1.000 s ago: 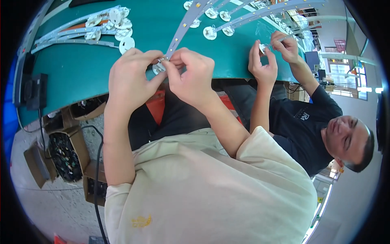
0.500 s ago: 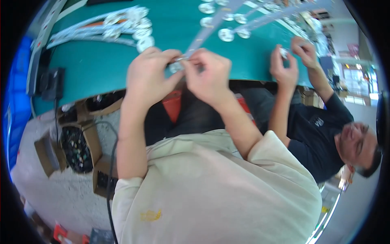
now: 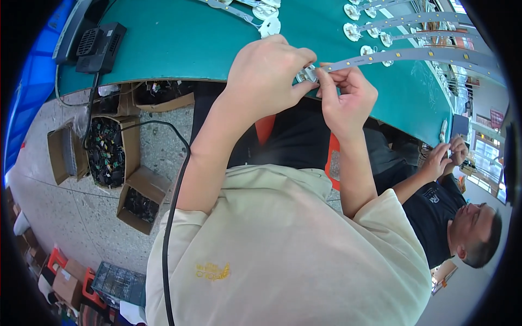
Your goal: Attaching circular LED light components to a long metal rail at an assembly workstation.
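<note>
My left hand (image 3: 270, 74) is closed, pinching a small white fitting (image 3: 308, 74) between thumb and fingertips. Against it, my right hand (image 3: 349, 99) pinches the near end of a long pale LED strip (image 3: 399, 55) dotted with yellow chips. Both hands meet just over the table's front edge, the thumbs close together. From my right fingers the strip runs off to the right above the table. Fingers partly hide the fitting, so I cannot tell whether it is joined to the strip.
On the green table (image 3: 179, 38) lie more LED strips with white round discs (image 3: 352, 31). A black adapter box (image 3: 100, 48) stands at the left. Cartons of dark parts (image 3: 106, 146) sit on the floor, beside a black cable (image 3: 176, 201). At right, a co-worker (image 3: 427, 204) handles something small.
My view has swung, so the table and both hands sit further right in the picture. The held strip, formerly slanting up and away, now extends to the right. Both hands keep their pinch.
</note>
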The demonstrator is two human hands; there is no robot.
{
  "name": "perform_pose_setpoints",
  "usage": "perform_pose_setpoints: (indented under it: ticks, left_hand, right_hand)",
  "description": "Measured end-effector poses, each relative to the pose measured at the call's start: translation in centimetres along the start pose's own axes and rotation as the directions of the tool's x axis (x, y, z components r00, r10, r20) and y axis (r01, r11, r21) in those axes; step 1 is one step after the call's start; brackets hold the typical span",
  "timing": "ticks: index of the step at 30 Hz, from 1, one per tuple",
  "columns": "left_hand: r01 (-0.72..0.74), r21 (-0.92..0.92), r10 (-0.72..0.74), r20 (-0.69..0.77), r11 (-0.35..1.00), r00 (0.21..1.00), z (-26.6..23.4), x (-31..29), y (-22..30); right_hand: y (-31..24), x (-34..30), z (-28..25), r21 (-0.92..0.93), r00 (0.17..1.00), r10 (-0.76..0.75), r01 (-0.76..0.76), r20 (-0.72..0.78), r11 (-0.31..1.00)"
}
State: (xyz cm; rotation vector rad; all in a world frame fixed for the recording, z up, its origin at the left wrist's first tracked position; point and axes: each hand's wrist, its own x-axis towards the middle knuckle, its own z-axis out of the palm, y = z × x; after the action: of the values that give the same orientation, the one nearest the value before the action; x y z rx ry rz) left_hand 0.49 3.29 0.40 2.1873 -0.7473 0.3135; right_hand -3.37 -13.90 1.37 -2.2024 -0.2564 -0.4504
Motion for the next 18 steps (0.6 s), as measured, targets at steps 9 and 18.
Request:
perform_pose_setpoints:
  ticks: [9, 18]
  left_hand:
    - [-0.009, -0.015, 0.009, -0.01, 1.0, 1.0, -0.3, 0.0, 0.0]
    - [-0.182, -0.324, 0.133, -0.169, 0.928, 0.977, -1.2, -0.5, 2.1]
  right_hand:
    - [0.1, 0.0, 0.1, 0.042, 1.0, -0.005, 0.006, -0.01, 0.999]
    - [-4.8, -0.3, -3.4, 0.2, 0.998, -0.004, 0.016, -0.063, 0.98]
